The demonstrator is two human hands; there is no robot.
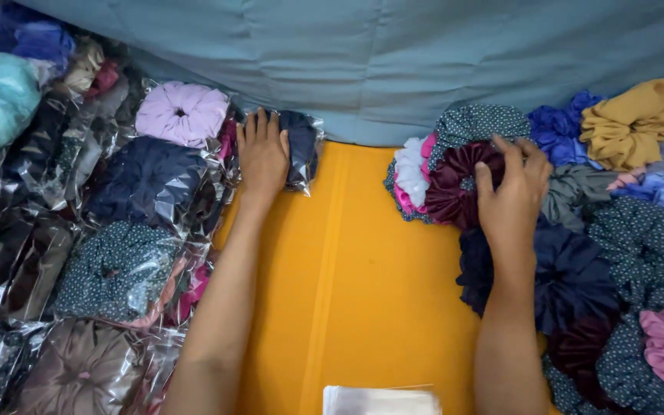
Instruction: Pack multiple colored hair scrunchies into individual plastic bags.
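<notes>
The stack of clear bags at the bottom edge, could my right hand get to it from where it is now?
Probably yes. The right hand rests on a maroon scrunchie, and only bare yellow cloth lies between it and the stack of clear bags. Nothing blocks the way.

Work surface and backdrop
A yellow-orange cloth [347, 277] is spread flat; grey-blue quilted fabric [393, 61] is hung behind, evenly lit.

A lilac bagged scrunchie [182, 112] lies at the orange surface's [347, 292] left edge, a mustard scrunchie [630, 123] at its far right corner, clear bags [380, 400] at its near edge.
</notes>
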